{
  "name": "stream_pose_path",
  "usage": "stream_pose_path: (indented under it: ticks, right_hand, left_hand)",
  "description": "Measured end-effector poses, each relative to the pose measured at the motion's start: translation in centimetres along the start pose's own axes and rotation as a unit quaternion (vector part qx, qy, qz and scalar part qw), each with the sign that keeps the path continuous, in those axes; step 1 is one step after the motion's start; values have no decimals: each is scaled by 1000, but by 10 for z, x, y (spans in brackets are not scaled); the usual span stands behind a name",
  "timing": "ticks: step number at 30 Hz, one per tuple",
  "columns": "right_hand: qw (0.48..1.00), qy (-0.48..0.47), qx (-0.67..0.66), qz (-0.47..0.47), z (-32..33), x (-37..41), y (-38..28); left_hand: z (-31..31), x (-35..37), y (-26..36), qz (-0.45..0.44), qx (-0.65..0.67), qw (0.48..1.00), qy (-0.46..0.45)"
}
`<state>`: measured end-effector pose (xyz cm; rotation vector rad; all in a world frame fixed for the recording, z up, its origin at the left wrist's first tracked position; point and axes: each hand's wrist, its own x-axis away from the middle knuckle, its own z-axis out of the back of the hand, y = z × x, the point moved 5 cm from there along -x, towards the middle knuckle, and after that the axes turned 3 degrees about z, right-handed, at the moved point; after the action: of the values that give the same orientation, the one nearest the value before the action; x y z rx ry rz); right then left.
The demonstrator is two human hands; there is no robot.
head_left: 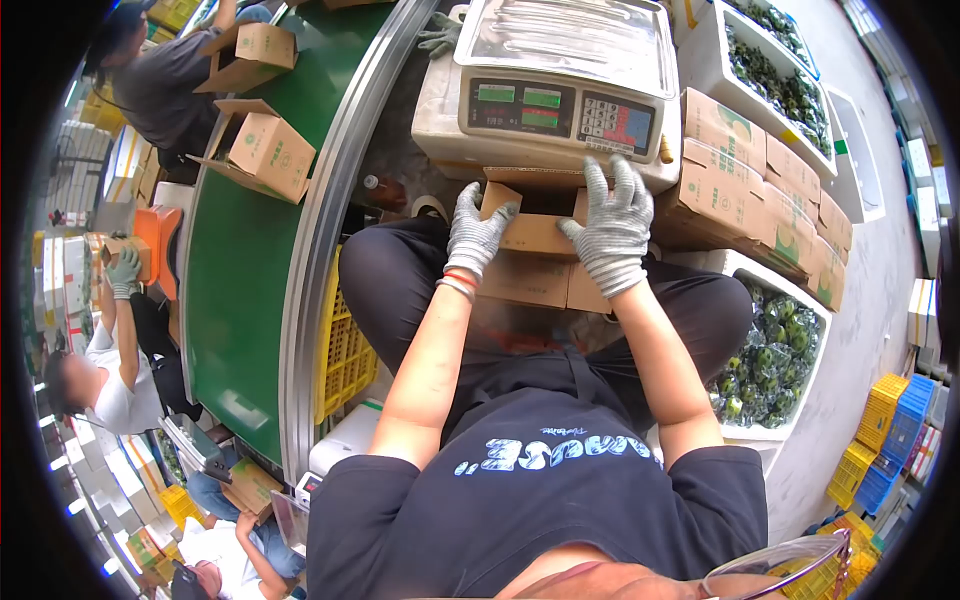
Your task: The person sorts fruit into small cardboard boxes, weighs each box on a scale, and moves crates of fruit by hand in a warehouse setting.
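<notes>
An open cardboard box (pixel 538 234) sits between my knees, below the weighing scale (pixel 565 105), with its flaps raised. My gloved left hand (pixel 480 236) grips the box's left side, thumb over a flap. On the right side, my gloved right hand (pixel 612 228) holds the box with its thumb at the inner edge and its fingers stretched toward the scale's keypad. The inside of the box is shadowed, and I cannot make out any contents. Under it, more brown cardboard (pixel 535 280) shows. The scale rests on a white foam box (pixel 440 130).
At my left runs a green conveyor belt (pixel 235 330) carrying open boxes (pixel 268 152). Stacked cartons (pixel 725 190) and foam boxes of bagged dark green produce (pixel 770 350) stand right. A yellow crate (pixel 345 350) is beside my left leg. Several co-workers (pixel 165 85) are beyond the belt.
</notes>
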<state>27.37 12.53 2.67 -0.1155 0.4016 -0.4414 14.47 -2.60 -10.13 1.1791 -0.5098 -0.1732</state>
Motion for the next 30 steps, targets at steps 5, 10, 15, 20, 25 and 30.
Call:
stream_pose_path:
  ticks: [5, 10, 15, 20, 25, 30]
  right_hand:
    - [991, -43, -108, 70, -15, 9, 16]
    - [988, -57, -72, 127, -28, 45, 7]
    - [929, -33, -363, -61, -43, 31, 39]
    - [892, -79, -404, -184, -90, 36, 57]
    - [864, -87, -456, -194, -98, 36, 57]
    - [874, -122, -412, -225, -96, 28, 54]
  left_hand:
    - [-4, 10, -10, -50, -22, 998, 19]
    - [-3, 15, -18, -14, 172, 985, 8]
    - [0, 12, -1, -13, 174, 985, -7]
    - [1, 14, 12, -16, 98, 995, -3]
    - [-2, 3, 2, -41, 35, 998, 11]
    - [-2, 2, 5, -20, -42, 999, 25]
